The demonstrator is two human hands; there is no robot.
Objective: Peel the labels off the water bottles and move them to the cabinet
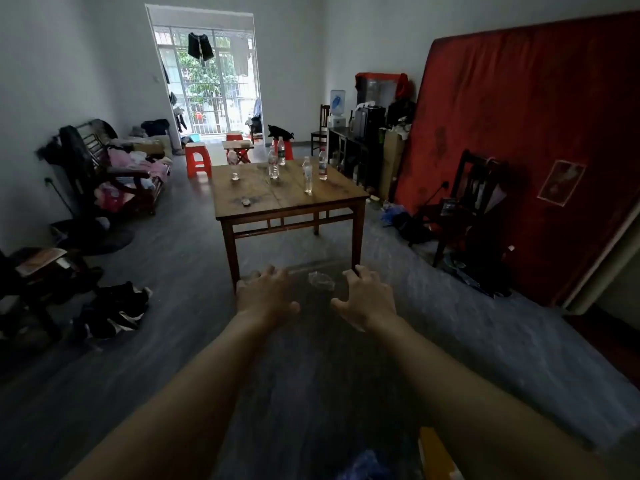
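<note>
Here both arms reach straight forward, palms down. Left hand [266, 294]: fingers spread and loosely bent, holding nothing. Right hand [365, 296]: fingers likewise spread and loosely bent, holding nothing. The hands sit side by side with a gap between them; in that gap a crumpled clear scrap [322, 280] shows on the floor [180, 265].

The wooden table [287, 197] stands ahead of the hands, well apart from them, its near edge facing the camera. Open floor lies on the left between the table and a cluttered bench [117, 168]; on the right a narrower strip runs between the table and a dark chair [471, 202] set against a red mattress [536, 133] leaning on the wall.

Count on table: five water bottles [273, 166], all upright, grouped toward the far half. At least two carry labels; the rest are too small to tell. One small dark object [246, 201] lies near the front left. Behind the table: two red stools [198, 160].
</note>
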